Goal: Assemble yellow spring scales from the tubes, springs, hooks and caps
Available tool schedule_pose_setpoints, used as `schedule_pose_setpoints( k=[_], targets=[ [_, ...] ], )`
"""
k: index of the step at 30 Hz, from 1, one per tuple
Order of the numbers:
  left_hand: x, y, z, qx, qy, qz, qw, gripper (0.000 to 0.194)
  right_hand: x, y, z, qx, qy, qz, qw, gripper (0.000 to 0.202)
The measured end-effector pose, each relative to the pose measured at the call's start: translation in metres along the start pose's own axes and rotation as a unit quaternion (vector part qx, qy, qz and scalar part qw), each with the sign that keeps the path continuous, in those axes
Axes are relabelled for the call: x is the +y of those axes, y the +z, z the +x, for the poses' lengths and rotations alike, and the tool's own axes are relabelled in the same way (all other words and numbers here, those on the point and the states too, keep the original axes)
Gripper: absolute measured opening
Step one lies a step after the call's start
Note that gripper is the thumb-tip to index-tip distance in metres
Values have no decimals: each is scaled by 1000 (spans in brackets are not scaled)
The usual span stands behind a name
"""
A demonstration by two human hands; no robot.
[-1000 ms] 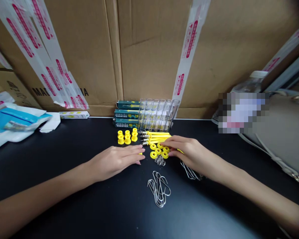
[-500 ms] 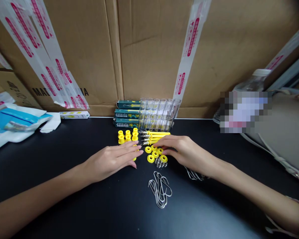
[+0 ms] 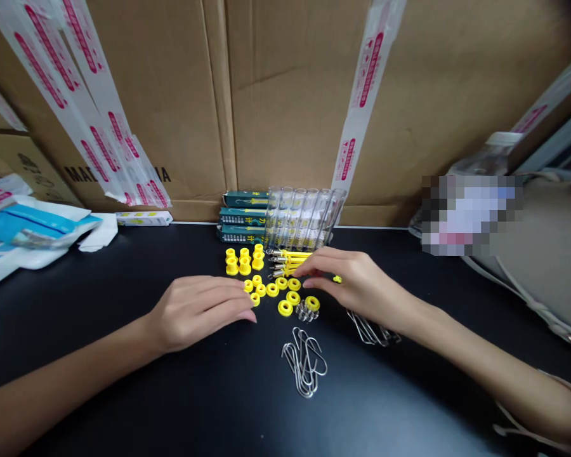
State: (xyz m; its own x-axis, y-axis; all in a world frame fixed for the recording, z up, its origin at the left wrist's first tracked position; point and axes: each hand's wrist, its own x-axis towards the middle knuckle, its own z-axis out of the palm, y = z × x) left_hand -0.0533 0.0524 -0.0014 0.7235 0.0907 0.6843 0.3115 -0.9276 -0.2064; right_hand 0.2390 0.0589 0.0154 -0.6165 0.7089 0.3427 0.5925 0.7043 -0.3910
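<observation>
My left hand (image 3: 200,311) lies low over the black table, fingers stretched out and nothing held. Its fingertips are beside several small yellow rings (image 3: 261,290), partly covering them. My right hand (image 3: 349,279) is open, with fingers curved and a gap between thumb and forefinger. Those fingers hover over the right part of several yellow rods with metal ends (image 3: 285,259), hiding some of their length; contact cannot be made out. Wider yellow rings (image 3: 293,298) lie between the hands. Near them is a pile of small metal pieces (image 3: 307,311). Yellow flanged sleeves (image 3: 245,263) stand behind.
Clear tubes (image 3: 304,219) stand against stacked green boxes (image 3: 242,217) at the back. Metal S-hooks (image 3: 305,365) lie in front; bent wires (image 3: 368,330) lie under my right forearm. A bottle (image 3: 480,158) and grey bag (image 3: 552,254) are at right, plastic packaging (image 3: 38,228) at left.
My left hand has drawn back leftward, uncovering the small yellow rings. Most of the wider rings have shifted left. My right fingers have moved slightly up, away from the rings and over the rods.
</observation>
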Motion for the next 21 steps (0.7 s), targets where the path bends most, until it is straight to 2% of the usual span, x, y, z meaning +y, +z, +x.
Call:
schedule_pose_setpoints(
  k=[4, 8, 15, 18, 21],
  targets=[
    [3, -7, 0, -46, 49, 19, 998, 11, 2, -17, -13, -60, -9, 9, 998, 10],
    [10, -1, 8, -95, 94, 17, 991, 23, 4, -18, -18, -76, -7, 7, 997, 11],
    [12, 8, 18, -175, 47, 42, 983, 37, 6, -2, -16, -49, -6, 0, 999, 9],
    [10, 7, 17, -174, 37, 49, 983, 36, 5, 3, -15, -36, -8, -1, 999, 10],
    [9, 4, 13, -127, 42, 51, 990, 29, 4, 8, -14, -20, -5, -1, 1000, 11]
  ],
)
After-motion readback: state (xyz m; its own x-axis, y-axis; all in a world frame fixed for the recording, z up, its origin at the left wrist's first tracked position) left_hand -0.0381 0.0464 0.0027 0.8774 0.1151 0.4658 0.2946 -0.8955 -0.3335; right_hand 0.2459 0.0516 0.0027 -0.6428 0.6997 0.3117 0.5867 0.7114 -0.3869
